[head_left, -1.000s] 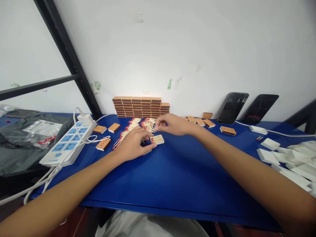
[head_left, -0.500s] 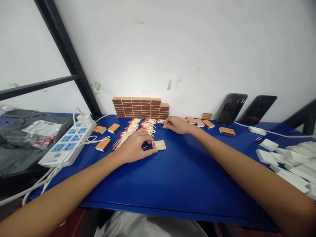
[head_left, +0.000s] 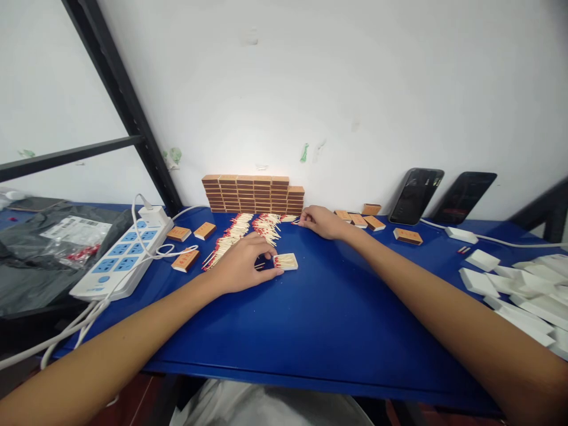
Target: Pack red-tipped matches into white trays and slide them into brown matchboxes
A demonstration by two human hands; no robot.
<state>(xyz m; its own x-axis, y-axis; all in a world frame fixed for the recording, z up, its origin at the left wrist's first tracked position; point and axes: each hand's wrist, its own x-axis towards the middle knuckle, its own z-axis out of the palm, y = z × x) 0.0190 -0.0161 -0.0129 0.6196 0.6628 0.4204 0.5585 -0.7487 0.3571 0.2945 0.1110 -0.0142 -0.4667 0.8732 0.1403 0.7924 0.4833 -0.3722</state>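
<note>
A white matchbox tray [head_left: 290,268] with matches inside sits on the blue table. My left hand [head_left: 243,260] grips its left end between thumb and fingers. Beyond and partly under that hand lie heaps of loose red-tipped matches [head_left: 239,225]. Farther back, my right hand [head_left: 323,222] pinches a single match, whose end sticks out to the left of the fingertips. A few more matches [head_left: 288,218] lie just past the right fingertips, at the foot of a stacked wall of brown matchboxes [head_left: 252,194].
Loose matchboxes [head_left: 205,230] lie left of the heaps, and more matchboxes [head_left: 358,220] right of my right hand. A white power strip [head_left: 126,254] with cables stands at the left. Two phones [head_left: 417,195] lean on the wall. White empty trays [head_left: 523,284] pile up at the right.
My right hand has shifted slightly right and toward the wall, with the match at its fingertips. My left hand and the tray have stayed put.
</note>
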